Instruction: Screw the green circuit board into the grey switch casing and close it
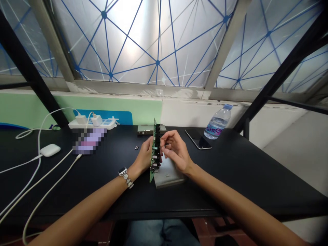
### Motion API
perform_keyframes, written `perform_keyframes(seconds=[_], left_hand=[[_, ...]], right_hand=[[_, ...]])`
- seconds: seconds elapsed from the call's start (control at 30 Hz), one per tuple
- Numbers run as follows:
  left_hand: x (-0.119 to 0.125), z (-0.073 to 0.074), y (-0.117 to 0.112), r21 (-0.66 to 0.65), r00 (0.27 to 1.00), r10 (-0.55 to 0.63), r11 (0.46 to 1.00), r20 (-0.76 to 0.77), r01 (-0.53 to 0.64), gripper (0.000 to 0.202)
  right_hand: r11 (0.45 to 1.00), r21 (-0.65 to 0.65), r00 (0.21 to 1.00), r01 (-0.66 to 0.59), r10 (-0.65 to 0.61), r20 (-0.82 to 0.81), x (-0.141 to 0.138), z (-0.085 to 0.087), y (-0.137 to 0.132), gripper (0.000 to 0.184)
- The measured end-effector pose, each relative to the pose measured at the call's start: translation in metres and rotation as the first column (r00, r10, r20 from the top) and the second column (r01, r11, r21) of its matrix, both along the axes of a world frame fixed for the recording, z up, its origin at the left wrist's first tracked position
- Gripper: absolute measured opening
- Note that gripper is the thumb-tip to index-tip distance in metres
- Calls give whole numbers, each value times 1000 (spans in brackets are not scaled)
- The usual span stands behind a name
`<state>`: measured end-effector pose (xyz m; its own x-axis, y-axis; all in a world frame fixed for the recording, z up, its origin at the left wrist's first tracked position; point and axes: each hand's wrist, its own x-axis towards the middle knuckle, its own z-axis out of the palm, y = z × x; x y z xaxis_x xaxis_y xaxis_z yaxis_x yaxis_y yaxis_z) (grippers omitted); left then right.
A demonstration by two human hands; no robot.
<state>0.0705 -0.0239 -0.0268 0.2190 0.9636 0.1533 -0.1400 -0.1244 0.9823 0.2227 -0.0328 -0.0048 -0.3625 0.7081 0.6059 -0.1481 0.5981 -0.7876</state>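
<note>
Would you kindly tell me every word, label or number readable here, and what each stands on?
"amte", the rest curving out of view, on the label of the plastic water bottle; any markings on the circuit board and power strip are too small to read.

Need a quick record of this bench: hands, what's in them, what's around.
left hand: holds a green circuit board upright
right hand: fingers at the board's upper part, grip unclear
beneath hands: grey metal panel
beside hands: small screws
behind board: metal unit
table: black table
also on table: smartphone, water bottle, white power strip, white earbud case
</note>
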Motion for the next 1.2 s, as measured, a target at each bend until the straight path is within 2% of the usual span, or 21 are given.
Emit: perform_keyframes(seconds=[0.07,0.2,0.33,0.53,0.63,0.77,0.93,1.07,1.2], left_hand=[[0,1,0,58,994,64,997,-91,-59,42],[-3,-4,7,266,933,265,943,-243,-199,43],[-8,-10,16,263,915,286,941,-285,-212,43],[-18,-5,26,224,951,237,956,-198,-192,36],[-23,4,26,127,977,197,974,-83,-185,31],[-32,15,23,49,996,51,997,75,-54,31],[-38,19,22,1,985,-99,995,143,100,34],[-34,15,20,-3,982,-132,991,133,134,43],[-31,14,16,-37,956,-253,965,148,261,69]], right_hand=[[997,-63,999,39,-39,-1,1,1,2,23],[980,-185,997,76,-68,46,3,8,-1,33],[946,-296,991,129,-109,83,8,12,0,37],[922,-329,979,204,-189,75,26,9,10,35],[913,-321,967,253,-237,91,33,6,14,34],[905,-344,966,251,-210,153,36,0,17,35],[897,-385,968,216,-145,205,28,-10,17,38],[902,-377,968,209,-138,208,23,-10,11,38],[909,-386,974,158,-80,212,19,-4,3,40]])
